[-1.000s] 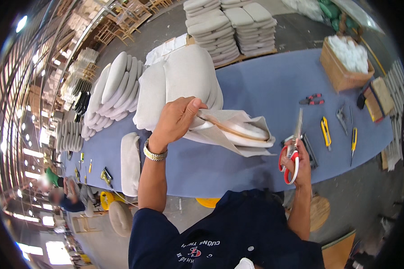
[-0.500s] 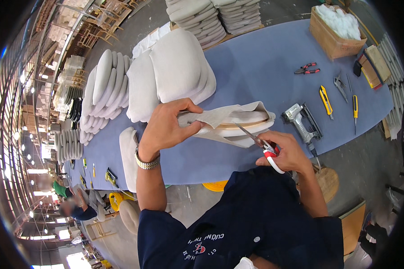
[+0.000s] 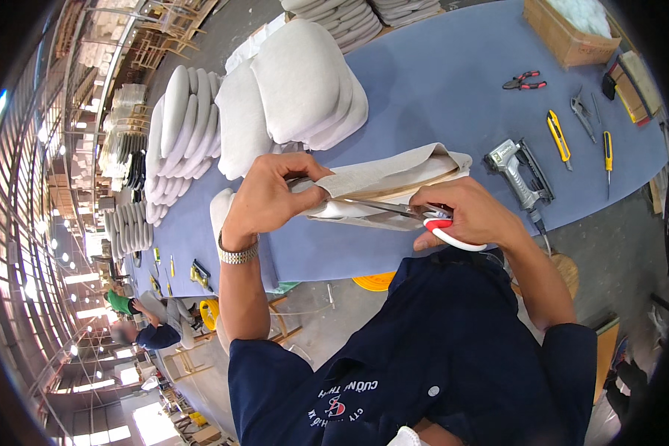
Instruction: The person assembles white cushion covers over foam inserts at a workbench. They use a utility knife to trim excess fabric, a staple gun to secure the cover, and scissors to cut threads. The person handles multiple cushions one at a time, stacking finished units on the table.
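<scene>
My left hand (image 3: pixel 275 192) pinches the loose edge of light grey fabric on a seat cushion (image 3: pixel 401 172) that stands on its side. A thin wooden board edge shows between the fabric flaps. In my right hand (image 3: pixel 472 212) is a pair of scissors (image 3: pixel 440 224) with red and white handles. Their blades point left, along the cushion's edge toward the left fingertips. Whether the blades are cutting into the cloth I cannot tell.
Padded cushions (image 3: pixel 305 82) lie stacked behind my left hand. To the right are a staple gun (image 3: pixel 519 172), a yellow utility knife (image 3: pixel 559 140), pliers (image 3: pixel 524 82), a screwdriver (image 3: pixel 608 157) and a carton of white stuffing (image 3: pixel 569 33). Two people (image 3: pixel 152 334) work far left.
The scissors have moved left along the cushion's edge, their blades now close to my left fingers. My left hand keeps its hold on the fabric. The whole view has shifted slightly.
</scene>
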A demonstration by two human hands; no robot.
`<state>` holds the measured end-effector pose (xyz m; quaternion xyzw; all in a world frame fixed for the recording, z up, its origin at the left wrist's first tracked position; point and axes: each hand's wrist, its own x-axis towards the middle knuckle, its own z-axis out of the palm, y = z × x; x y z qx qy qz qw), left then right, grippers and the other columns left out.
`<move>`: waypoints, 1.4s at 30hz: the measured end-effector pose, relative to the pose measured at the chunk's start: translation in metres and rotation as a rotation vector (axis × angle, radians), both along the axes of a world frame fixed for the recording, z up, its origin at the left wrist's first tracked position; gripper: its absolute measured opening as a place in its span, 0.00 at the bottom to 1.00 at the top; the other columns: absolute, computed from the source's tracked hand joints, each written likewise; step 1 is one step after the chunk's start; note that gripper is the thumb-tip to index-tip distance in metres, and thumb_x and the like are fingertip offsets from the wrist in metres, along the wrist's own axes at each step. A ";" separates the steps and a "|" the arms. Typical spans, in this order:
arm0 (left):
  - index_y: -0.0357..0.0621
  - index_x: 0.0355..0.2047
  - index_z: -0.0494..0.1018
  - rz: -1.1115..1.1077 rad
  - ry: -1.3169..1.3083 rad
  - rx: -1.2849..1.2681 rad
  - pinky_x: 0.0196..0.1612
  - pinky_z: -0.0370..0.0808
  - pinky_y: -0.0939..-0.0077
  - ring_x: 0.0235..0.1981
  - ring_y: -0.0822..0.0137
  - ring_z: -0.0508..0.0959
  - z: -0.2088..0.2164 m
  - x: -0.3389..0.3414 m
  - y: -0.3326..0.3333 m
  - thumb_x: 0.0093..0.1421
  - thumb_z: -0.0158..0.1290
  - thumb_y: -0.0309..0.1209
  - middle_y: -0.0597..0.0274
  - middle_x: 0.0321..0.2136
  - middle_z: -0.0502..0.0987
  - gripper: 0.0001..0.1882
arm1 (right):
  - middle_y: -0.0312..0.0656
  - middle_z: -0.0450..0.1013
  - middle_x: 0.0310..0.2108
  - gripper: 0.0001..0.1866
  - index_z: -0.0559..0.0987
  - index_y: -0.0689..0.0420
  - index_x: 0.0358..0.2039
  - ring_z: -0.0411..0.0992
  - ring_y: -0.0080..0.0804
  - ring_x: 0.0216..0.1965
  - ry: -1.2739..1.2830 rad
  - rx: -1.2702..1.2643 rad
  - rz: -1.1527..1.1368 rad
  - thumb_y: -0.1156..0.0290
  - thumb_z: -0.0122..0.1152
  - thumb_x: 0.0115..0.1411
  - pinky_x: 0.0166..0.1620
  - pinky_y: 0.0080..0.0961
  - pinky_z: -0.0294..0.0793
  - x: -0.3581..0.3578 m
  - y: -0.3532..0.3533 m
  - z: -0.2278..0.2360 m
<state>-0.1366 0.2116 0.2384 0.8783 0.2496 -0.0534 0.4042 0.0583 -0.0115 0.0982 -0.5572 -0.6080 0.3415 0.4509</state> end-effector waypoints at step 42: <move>0.30 0.32 0.80 -0.013 -0.031 -0.082 0.55 0.77 0.69 0.50 0.60 0.83 -0.002 0.002 0.016 0.51 0.54 0.16 0.56 0.33 0.83 0.08 | 0.43 0.81 0.33 0.30 0.81 0.54 0.40 0.80 0.45 0.35 -0.179 0.276 -0.118 0.42 0.76 0.48 0.37 0.37 0.76 -0.016 0.045 -0.021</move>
